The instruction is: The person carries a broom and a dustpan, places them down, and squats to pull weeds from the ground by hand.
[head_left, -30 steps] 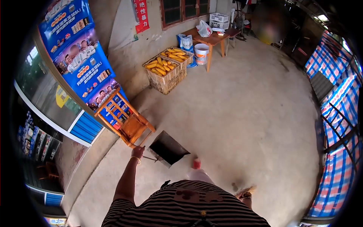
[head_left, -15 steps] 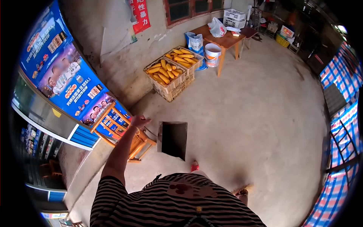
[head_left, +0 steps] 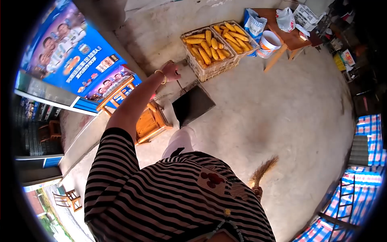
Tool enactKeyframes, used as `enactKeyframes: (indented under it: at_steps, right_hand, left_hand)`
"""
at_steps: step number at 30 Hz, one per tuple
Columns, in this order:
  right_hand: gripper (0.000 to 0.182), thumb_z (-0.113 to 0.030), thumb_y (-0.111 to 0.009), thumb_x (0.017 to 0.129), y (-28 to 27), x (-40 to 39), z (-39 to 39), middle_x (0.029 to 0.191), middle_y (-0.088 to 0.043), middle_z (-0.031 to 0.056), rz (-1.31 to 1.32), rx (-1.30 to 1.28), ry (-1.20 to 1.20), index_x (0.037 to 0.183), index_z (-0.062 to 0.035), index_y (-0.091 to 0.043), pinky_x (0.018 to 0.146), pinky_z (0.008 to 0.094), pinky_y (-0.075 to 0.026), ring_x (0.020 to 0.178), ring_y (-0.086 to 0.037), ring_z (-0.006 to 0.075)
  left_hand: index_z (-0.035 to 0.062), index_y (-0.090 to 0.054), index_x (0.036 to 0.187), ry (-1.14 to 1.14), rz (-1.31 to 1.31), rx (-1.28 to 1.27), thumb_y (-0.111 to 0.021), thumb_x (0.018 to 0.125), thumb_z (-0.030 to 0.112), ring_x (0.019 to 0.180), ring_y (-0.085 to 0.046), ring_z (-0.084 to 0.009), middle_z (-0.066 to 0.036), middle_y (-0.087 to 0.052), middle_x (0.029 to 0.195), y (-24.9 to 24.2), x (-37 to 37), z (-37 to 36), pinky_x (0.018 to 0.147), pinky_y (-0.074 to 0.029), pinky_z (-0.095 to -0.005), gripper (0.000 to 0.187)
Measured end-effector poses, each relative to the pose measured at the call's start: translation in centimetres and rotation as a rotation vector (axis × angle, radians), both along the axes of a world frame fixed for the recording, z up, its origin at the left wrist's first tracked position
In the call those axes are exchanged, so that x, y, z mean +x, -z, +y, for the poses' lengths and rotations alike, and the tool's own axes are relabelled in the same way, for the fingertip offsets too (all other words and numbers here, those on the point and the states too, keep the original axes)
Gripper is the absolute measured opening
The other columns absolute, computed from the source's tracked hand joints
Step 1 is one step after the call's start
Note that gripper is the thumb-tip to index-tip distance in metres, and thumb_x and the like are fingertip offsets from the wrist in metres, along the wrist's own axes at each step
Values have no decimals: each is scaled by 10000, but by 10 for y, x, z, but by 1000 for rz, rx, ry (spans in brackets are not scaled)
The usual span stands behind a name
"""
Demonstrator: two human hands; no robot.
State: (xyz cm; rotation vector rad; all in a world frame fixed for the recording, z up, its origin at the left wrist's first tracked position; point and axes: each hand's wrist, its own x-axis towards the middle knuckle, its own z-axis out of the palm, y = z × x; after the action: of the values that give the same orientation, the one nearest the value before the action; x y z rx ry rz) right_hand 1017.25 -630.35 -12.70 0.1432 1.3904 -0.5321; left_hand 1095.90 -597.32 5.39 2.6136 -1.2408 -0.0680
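Grey concrete floor spreads around the person, whose right hand has its grip closed on a straw broom, partly hidden by the striped shirt. Clenched round a thin handle, the left hand has a dark dustpan below it, between a wooden chair and a basket of corn cobs. Swung carelessly, that pan could clip either one, or tip and spill anything inside. Farther off are a bucket, a wooden surface bearing a plastic bag, and a worn wall.

Left arm outstretched, left hand curled, right hand lowered
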Motion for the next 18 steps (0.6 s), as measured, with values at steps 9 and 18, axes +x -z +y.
enactKeyframes:
  at_steps: [9,18]
  right_hand:
    - [173,-218,-583,715,-12,161,18,660,-585,66,130,163,-199,796,-65,-570,474,299,-474,542,-583,182]
    - [231,-186,-604,714,-108,333,21,758,-588,122,54,308,-263,868,-19,-563,543,323,-500,610,-601,205]
  left_hand:
    - [141,-702,763,216,41,501,-659,629,365,918,-592,-286,-131,-649,797,105,186,30,795,-453,-414,265]
    - [196,-709,973,310,230,956,-692,724,477,1114,-508,-224,-14,-661,1040,188,298,35,918,-336,-472,375]
